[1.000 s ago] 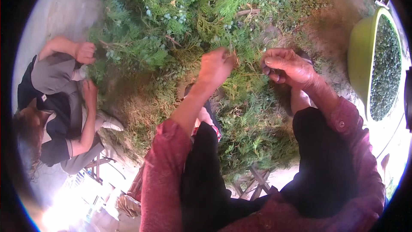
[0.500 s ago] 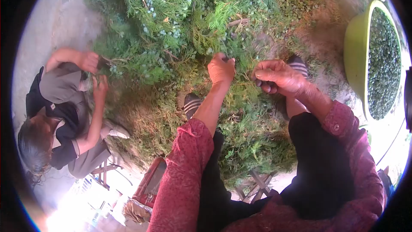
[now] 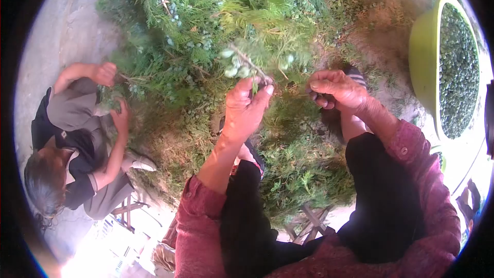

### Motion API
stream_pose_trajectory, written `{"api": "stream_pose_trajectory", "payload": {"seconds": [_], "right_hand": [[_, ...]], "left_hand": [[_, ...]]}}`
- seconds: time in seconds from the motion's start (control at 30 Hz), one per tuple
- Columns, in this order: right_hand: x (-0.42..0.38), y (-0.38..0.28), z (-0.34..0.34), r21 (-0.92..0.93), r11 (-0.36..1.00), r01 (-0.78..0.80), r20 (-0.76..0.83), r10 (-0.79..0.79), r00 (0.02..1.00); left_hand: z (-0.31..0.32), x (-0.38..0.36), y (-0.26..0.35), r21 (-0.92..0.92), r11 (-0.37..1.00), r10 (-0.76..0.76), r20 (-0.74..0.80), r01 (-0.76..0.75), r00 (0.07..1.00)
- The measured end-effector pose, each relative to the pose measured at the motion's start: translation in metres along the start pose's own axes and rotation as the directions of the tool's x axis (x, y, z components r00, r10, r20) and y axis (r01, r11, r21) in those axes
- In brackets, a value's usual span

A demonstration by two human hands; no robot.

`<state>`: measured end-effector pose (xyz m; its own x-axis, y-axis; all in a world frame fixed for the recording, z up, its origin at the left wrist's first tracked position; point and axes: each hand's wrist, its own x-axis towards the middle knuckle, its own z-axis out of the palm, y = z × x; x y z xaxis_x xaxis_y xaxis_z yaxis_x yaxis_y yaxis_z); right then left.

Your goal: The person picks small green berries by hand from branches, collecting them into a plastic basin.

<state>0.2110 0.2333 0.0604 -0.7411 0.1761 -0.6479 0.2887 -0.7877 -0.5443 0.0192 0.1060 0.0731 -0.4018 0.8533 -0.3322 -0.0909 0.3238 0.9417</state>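
My left hand (image 3: 247, 105) is closed on the stem of a green sprig (image 3: 249, 62), which carries several pale green berries and points up and away over the pile. To the right, my right hand (image 3: 337, 90) has its fingers curled together above the greenery; what they hold, if anything, is too small to make out. Below and around both hands spreads a large heap of leafy branches (image 3: 180, 56) with bluish berries among the leaves.
A yellow-green tub (image 3: 424, 67) full of small green berries stands at the right. At the left, a seated co-worker (image 3: 72, 144) handles a branch with both hands. My striped shoe (image 3: 355, 74) and a wooden stool leg (image 3: 314, 221) also show.
My left hand has come up and to the left, and a berried sprig now shows in its grip. My right hand has barely moved. The co-worker's lower hand has shifted slightly.
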Motion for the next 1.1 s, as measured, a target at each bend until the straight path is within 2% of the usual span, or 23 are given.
{"api": "stream_pose_trajectory", "payload": {"seconds": [0.1,0.2,0.23,0.37,0.4,0.47,0.5,0.57,0.6,0.63,0.67,0.73,0.77,0.8,0.87,0.9,0.93,1.0,1.03,1.1], "right_hand": [[0.001,-0.004,0.003,-0.020,1.000,0.020,0.009,-0.020,1.000],[0.003,-0.007,0.005,-0.025,0.999,0.044,0.042,-0.043,0.998],[0.004,-0.009,0.005,-0.010,0.998,0.065,0.077,-0.064,0.995],[0.008,-0.008,0.013,-0.022,0.998,0.057,0.046,-0.056,0.997],[0.009,-0.009,0.014,-0.074,0.995,0.064,0.046,-0.061,0.997],[0.010,-0.008,0.015,-0.129,0.990,0.064,0.035,-0.060,0.998],[0.011,-0.006,0.015,-0.170,0.984,0.047,0.021,-0.044,0.999],[0.017,0.001,0.014,-0.205,0.979,0.021,0.007,-0.020,1.000],[0.020,0.008,0.013,-0.301,0.954,0.005,0.025,0.003,1.000],[0.022,0.013,0.014,-0.397,0.918,-0.008,0.044,0.028,0.999],[0.022,0.016,0.017,-0.392,0.920,-0.017,0.045,0.038,0.998],[0.024,0.013,0.028,-0.618,0.780,0.101,0.150,-0.009,0.989],[0.025,0.005,0.038,-0.734,0.650,0.196,0.183,-0.088,0.979],[0.028,0.007,0.044,-0.735,0.651,0.189,0.180,-0.082,0.980],[0.036,0.012,0.054,-0.830,0.258,0.495,0.402,-0.338,0.851],[0.040,0.018,0.059,-0.836,0.146,0.528,0.449,-0.371,0.813],[0.040,0.020,0.061,-0.838,0.147,0.526,0.446,-0.373,0.814],[0.040,0.018,0.066,-0.921,0.061,0.385,0.379,-0.098,0.920],[0.039,0.020,0.062,-0.919,0.065,0.388,0.381,-0.098,0.919],[0.032,0.024,0.042,-0.942,0.037,0.333,0.329,-0.086,0.940]], "left_hand": [[-0.012,-0.007,0.012,0.170,0.983,0.053,0.086,-0.067,0.995],[-0.014,-0.010,0.015,0.147,0.980,0.121,0.081,-0.132,0.989],[-0.017,-0.011,0.016,0.142,0.985,0.091,0.081,-0.102,0.993],[-0.022,-0.020,0.030,0.037,0.994,0.097,0.024,-0.098,0.995],[-0.027,-0.021,0.030,0.033,0.995,0.098,0.024,-0.099,0.995],[-0.040,-0.024,0.030,0.100,0.995,-0.010,-0.046,0.014,0.999],[-0.048,-0.027,0.026,0.002,0.999,-0.037,-0.076,0.038,0.996],[-0.063,-0.036,0.017,-0.085,0.994,-0.077,-0.183,0.062,0.980],[-0.068,-0.042,0.014,-0.117,0.990,-0.111,-0.237,0.085,0.965],[-0.071,-0.048,0.008,-0.231,0.970,-0.134,-0.271,0.070,0.953],[-0.072,-0.051,0.007,-0.232,0.969,-0.145,-0.273,0.081,0.951],[-0.071,-0.052,0.010,-0.248,0.969,-0.062,-0.245,-0.001,0.968],[-0.066,-0.051,0.018,-0.254,0.967,-0.061,-0.255,-0.006,0.965],[-0.064,-0.050,0.023,-0.259,0.966,-0.066,-0.254,-0.002,0.965],[-0.062,-0.045,0.033,-0.381,0.923,-0.026,-0.183,-0.047,0.983],[-0.062,-0.044,0.037,-0.382,0.923,-0.026,-0.180,-0.045,0.983],[-0.062,-0.043,0.041,-0.343,0.937,-0.003,-0.209,-0.070,0.978],[-0.067,-0.040,0.048,-0.258,0.959,0.046,-0.267,-0.118,0.962],[-0.073,-0.039,0.052,-0.202,0.974,0.027,-0.358,-0.106,0.934],[-0.098,-0.038,0.050,-0.285,0.944,0.045,-0.387,-0.166,0.921]]}}
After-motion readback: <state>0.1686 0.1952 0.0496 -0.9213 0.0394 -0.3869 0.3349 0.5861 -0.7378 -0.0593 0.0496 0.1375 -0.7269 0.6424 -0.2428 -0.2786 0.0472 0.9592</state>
